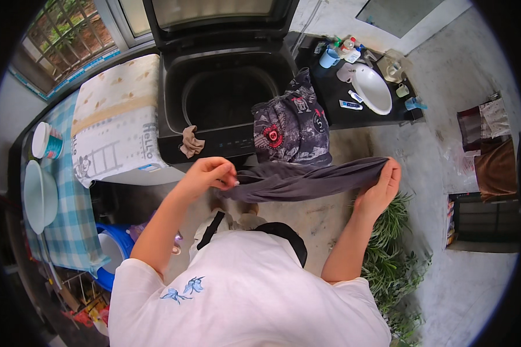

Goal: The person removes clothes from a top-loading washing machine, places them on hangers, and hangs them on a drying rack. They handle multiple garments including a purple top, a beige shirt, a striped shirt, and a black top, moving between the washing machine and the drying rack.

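Observation:
A dark grey-purple cloth garment (312, 180) is stretched sideways between my two hands, in front of the washing machine. My left hand (213, 174) pinches its left end with closed fingers. At the other end, my right hand (382, 188) grips the cloth between thumb and fingers. Just beyond it, a dark patterned garment (295, 127) with red and white prints hangs over the machine's front right corner. The black top-loading washing machine (182, 66) stands with its lid up, its drum dark inside. A small crumpled beige cloth (191, 142) lies on its front left rim.
Left of the machine is a cloth-covered appliance (116, 124), beside a checkered tablecloth (69, 214) bearing a pale basin (39, 196) and a white tub (46, 140). A blue bucket (120, 237) sits below. To the right are a white sink (371, 87), toiletries and green plants (393, 254).

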A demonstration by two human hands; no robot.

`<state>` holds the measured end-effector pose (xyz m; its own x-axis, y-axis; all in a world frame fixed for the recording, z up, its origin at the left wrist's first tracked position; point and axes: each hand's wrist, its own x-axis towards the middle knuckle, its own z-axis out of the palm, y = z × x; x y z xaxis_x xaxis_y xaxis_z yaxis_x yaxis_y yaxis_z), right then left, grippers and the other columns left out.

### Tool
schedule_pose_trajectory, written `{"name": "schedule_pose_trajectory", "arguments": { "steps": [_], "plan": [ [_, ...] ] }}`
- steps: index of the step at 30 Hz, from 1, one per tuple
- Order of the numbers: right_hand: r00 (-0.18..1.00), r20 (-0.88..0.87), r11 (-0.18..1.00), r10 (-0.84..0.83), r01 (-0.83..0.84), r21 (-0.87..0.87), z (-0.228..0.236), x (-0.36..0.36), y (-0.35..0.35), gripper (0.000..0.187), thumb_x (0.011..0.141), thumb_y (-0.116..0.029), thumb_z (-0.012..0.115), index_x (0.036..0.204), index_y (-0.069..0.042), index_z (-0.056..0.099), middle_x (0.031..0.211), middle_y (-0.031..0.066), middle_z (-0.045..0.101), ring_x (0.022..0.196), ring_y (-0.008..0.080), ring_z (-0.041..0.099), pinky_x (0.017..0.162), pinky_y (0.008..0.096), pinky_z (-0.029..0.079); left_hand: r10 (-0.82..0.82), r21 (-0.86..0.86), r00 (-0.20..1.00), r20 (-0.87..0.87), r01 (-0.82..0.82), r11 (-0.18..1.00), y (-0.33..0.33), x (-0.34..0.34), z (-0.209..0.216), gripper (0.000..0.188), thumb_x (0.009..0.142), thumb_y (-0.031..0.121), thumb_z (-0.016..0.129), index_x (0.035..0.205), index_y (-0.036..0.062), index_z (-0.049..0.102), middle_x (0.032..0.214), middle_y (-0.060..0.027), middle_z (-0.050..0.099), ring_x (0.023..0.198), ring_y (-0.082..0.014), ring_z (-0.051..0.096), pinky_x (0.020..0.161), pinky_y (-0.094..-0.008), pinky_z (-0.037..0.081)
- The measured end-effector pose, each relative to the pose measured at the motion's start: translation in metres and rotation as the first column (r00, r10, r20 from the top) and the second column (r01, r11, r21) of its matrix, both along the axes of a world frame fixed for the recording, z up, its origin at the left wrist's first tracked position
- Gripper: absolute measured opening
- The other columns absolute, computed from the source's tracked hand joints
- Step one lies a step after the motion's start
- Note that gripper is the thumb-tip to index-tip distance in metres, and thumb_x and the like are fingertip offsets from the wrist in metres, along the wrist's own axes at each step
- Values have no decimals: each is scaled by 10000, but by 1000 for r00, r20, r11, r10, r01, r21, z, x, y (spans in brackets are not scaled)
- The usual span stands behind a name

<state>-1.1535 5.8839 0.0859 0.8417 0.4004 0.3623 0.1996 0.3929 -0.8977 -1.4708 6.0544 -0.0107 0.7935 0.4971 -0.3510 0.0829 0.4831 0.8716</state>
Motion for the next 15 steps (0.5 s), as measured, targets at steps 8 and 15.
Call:
{"name": "schedule_pose_trajectory", "arguments": {
  "steps": [8,15],
  "plan": [
    [841,297,887,452,-389,-248,35,-42,3,147,979,-100,535,944,29,594,945,89,623,835,140,554,774,250,432,-250,387,965,81,201,900,-27,56,-2,296,970,132,575,1254,54,552,1136,-46,605,1080,-146,579,920,-313,477],
    [789,360,862,498,-496,-106,75,-52,-7,298,964,-278,602,850,-7,558,763,81,561,703,170,471,585,288,357,-284,538,913,293,88,838,-88,137,-9,467,877,165,682,1287,52,487,1177,-97,569,1121,-237,578,979,-379,456]
  ]
}}
